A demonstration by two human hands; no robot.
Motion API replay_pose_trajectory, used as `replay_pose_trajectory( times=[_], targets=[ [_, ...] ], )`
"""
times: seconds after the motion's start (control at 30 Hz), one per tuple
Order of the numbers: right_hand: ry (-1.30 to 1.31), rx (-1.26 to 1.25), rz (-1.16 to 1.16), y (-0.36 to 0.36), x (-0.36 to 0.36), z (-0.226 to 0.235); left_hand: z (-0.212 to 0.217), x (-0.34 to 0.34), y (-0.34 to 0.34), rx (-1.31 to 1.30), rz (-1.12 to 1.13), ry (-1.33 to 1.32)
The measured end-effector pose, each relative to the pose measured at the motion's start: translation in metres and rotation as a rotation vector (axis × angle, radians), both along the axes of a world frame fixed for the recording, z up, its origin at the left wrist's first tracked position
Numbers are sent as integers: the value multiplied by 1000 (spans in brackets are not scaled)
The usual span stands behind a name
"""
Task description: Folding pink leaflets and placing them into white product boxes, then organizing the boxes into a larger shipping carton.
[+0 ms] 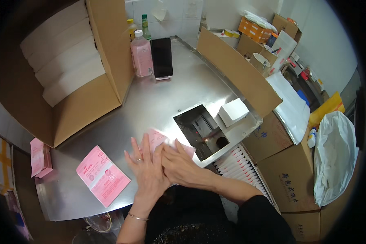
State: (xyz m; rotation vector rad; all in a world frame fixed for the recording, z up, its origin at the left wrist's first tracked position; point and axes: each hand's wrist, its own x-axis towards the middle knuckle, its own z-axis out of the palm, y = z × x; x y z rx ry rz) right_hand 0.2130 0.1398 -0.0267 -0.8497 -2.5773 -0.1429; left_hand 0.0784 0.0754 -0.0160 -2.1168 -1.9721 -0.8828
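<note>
A pink printed wrapper (156, 137) lies flat on the steel counter, its middle hidden under my hands. My left hand (148, 167) presses down on it with its fingers spread, a ring on one finger and a bangle at the wrist. Touching the left hand's edge, my right hand (182, 164) has its thumb and fingers bent together on the wrapper; one finger points away. The wrapper's far corner shows right of the right hand. To the left is a stack of pink printed wrappers (101, 175).
A square opening (201, 132) is cut in the steel counter (110, 126); a white box (233, 112) stands beyond it. A carton (85, 112) of white tissue stacks is at far left. A phone (162, 59) and pink bottle (141, 55) stand behind. Wrapped packs (240, 168) fill a low box.
</note>
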Motion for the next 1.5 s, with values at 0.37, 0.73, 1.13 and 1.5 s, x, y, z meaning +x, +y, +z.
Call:
replay_pose_trajectory(
  times=[0.37,0.73,1.13,1.5],
  targets=[
    [123,189,-711,86,156,7,14,4,-2,-164,-3,149],
    [413,149,-329,61,130,4,-4,15,-6,-184,-293,41],
    [36,-270,-256,78,41,-41,27,9,-18,-262,-371,-148],
    [213,234,-529,39,99,37,36,-103,-109,-49,395,42]
  ],
)
